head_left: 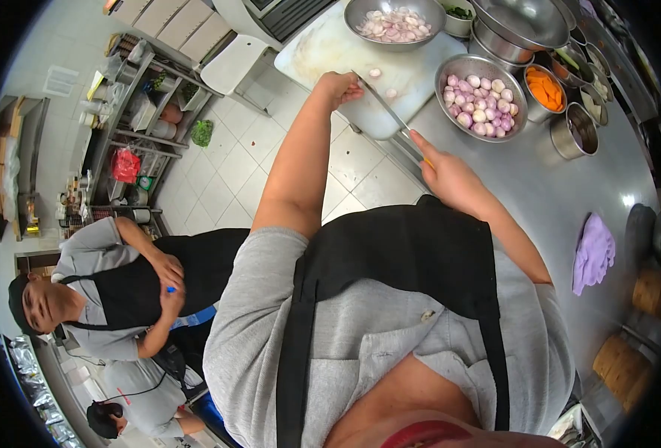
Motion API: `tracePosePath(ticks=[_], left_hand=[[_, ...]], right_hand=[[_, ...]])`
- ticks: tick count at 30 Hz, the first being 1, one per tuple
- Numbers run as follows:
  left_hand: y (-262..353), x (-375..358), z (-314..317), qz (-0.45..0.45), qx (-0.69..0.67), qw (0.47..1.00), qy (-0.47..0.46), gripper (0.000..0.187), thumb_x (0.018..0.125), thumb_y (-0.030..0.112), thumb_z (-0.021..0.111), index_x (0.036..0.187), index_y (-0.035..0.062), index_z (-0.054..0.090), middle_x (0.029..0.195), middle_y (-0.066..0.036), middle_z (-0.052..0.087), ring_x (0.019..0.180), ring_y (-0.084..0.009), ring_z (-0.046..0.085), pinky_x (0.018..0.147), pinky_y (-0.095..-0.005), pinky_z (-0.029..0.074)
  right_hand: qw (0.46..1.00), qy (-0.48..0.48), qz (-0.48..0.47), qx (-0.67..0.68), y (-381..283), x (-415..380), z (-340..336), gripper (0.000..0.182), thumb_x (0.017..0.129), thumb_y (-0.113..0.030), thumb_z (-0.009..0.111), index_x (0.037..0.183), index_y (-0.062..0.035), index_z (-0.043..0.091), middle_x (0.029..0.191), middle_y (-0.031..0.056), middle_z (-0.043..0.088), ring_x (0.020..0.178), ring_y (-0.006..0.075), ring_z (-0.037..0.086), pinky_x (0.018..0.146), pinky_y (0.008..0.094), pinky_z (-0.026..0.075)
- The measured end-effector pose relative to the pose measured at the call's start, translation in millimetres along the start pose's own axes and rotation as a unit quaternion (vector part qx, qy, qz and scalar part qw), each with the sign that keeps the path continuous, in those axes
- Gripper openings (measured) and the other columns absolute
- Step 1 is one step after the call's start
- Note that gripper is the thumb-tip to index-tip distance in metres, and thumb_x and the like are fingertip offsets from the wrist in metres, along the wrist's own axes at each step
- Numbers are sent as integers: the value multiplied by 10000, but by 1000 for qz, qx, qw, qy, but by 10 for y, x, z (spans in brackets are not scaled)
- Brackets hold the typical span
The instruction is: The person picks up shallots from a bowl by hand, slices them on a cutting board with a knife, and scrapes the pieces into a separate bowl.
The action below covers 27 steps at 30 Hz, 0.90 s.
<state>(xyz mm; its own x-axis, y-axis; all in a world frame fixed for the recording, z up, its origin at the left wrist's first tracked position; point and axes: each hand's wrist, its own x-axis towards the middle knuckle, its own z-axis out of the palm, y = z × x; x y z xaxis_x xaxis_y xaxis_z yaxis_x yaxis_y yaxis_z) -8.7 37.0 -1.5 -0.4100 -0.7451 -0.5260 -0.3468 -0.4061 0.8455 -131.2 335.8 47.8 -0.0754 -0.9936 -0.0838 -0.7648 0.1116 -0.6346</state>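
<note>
My right grip point(441, 168) is closed round the handle of a long steel knife point(385, 108), blade reaching over the white plastic cutting board point(330, 52). My left grip point(340, 86) curls at the board's near edge; whether it pins a shallot I cannot tell. Two small peeled pink shallots point(376, 73) lie on the board. To the right, a steel bowl of whole peeled shallots point(480, 97) sits full; farther off, the steel bowl of cut shallots point(395, 24) is part filled. I judge most are left.

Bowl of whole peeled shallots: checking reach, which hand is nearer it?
Right. The right hand, gripping the knife, sits just before the bowl; the left hand is on the cutting board, farther to its left.
</note>
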Motion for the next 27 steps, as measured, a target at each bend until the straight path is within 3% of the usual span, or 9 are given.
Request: tracePosePath(ticks=[4, 6, 19, 21, 27], left_hand=[[4, -23, -16, 8, 13, 1000, -15, 173, 808, 87, 595, 864, -76, 586, 843, -134, 620, 760, -216, 655, 741, -287, 577], [27, -75, -5, -1, 10, 1000, -7, 157, 812, 89, 595, 848, -64, 595, 827, -124, 624, 758, -212, 656, 739, -275, 573], [-19, 56, -15, 3, -8, 1000, -11, 146, 826, 95, 599, 803, -50, 601, 788, -115, 624, 712, -213, 654, 687, -263, 573], [-26, 75, -21, 4, -11, 1000, -12, 150, 829, 96, 594, 816, -53, 603, 793, -118, 624, 709, -217, 654, 684, -269, 572], [0, 9, -12, -5, -2, 1000, 2, 166, 845, 101, 582, 882, -60, 603, 839, -128, 632, 774, -213, 653, 726, -266, 562]], right_hand=[[999, -29, 23, 15, -56, 128, -29, 557, 887, -113, 454, 1425, -150, 313, 718, 229, 593, 679, 372, 594, 663, 460, 462], [999, 0, 22, 23, 52, 322, 105, 549, 899, -128, 464, 1426, -164, 316, 673, 228, 572, 599, 347, 567, 623, 413, 451], [999, 28, -23, 23, -17, 47, -4, 565, 896, -113, 460, 1434, -150, 291, 687, 230, 570, 630, 369, 569, 645, 439, 443], [1000, -15, 7, 24, -84, 98, -64, 563, 896, -118, 459, 1433, -160, 296, 690, 233, 572, 631, 369, 570, 644, 435, 447], [999, -22, 38, 13, -4, 538, 83, 562, 896, -150, 441, 1436, -150, 287, 723, 231, 593, 677, 359, 593, 650, 457, 459]])
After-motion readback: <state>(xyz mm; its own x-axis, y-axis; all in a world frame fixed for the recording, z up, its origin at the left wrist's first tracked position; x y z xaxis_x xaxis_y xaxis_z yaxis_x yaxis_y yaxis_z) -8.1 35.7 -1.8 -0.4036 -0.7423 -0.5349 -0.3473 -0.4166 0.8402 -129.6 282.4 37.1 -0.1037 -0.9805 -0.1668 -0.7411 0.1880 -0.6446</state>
